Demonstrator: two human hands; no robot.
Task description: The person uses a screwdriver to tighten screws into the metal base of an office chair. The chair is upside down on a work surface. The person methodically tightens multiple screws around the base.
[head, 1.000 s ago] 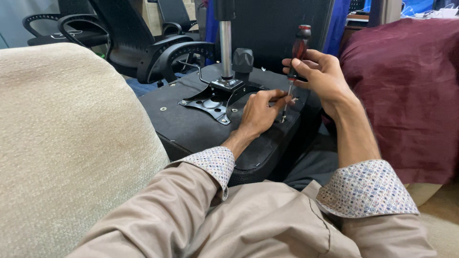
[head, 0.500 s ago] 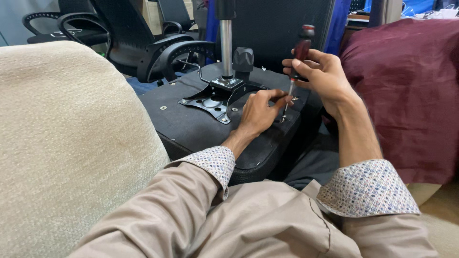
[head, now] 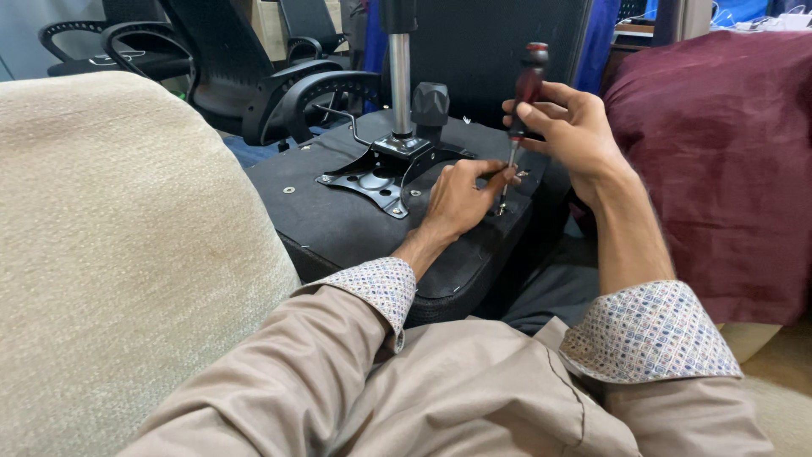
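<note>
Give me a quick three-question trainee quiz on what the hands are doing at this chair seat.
1. True or false: the right hand grips the screwdriver by its handle.
2. Which does the left hand steady? A) the screwdriver tip B) the gas cylinder C) the armrest
3. What does the metal bracket sit on?

Key
1. True; the tool stands nearly upright.
2. A; its fingertips pinch near the tip, close to the seat edge.
3. The black underside of the upturned seat, with the cylinder rising from the bracket.
</note>
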